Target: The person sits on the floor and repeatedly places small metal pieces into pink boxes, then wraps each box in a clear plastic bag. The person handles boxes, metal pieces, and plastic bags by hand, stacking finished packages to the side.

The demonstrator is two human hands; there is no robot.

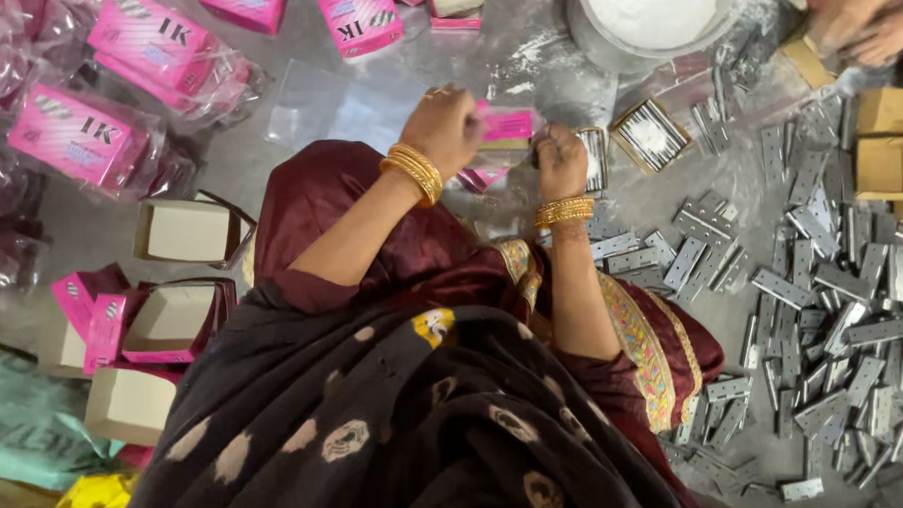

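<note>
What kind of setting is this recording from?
Most likely a small hardware packing workshop, worked on the floor. A heap of loose metal hinges lies to the right, pink cartons sit in plastic bags, and the left hand and right hand work at a small pink box.

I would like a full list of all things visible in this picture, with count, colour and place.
Hinges: many, grey metal, heaped on the floor at right.
Closed boxes: several, pink, in clear wrap at upper left.
Open boxes: about four, pink outside, pale inside, lower left.
Cardboard boxes: several, tan, far right.
Bucket: one, white, top centre.
Another person's hand: top right corner.
Bangles: gold, on both wrists.
Left hand: closed around a small pink box.
Right hand: closed on a packet of hinges.
</note>
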